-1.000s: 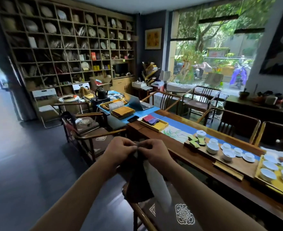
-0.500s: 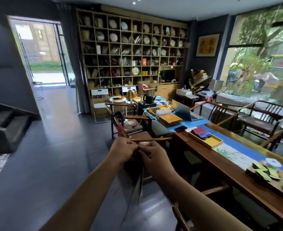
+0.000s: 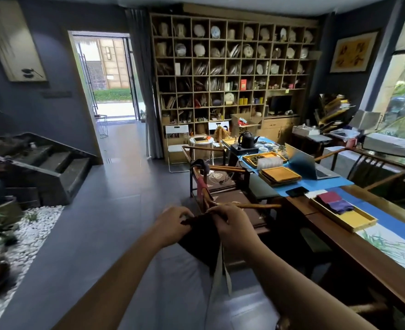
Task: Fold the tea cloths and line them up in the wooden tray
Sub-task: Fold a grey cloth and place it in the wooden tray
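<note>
We hold a dark cloth (image 3: 200,236) in the air in front of us, well off the surface, with both hands close together at its upper edge. Our left hand (image 3: 171,226) has its fingers (image 3: 181,214) curled down over the left part of that edge, and our right hand (image 3: 234,228) has its fingers (image 3: 217,211) curled over the right part, so the cloth is pinched between the two and hangs below them, dark on the side facing us with a pale strip trailing from its lower end. How far the fingertips close on the far side of the cloth we cannot tell, as the backs of our hands hide them. To the right, on the long wooden surface (image 3: 363,253), lies the wooden tray (image 3: 353,221) with a yellow floor; at its far end sit two folded cloths, a dark red cloth (image 3: 327,197) and a purple cloth (image 3: 342,206) just beside and partly over it. A blue runner (image 3: 392,221) runs along the surface past the tray. Farther off on the same surface we see a phone (image 3: 296,191), a stack of yellow trays (image 3: 280,175), a laptop (image 3: 308,163) and a black kettle (image 3: 246,140). A wooden chair (image 3: 220,186) with a patterned cushion stands just beyond our hands. The floor (image 3: 115,210) is dark grey tile; a tall shelf (image 3: 232,67) fills the far wall, an open doorway (image 3: 106,77) shows daylight on the left, and dark steps (image 3: 42,167) rise beside a bed of white pebbles (image 3: 30,234) at the near left.
</note>
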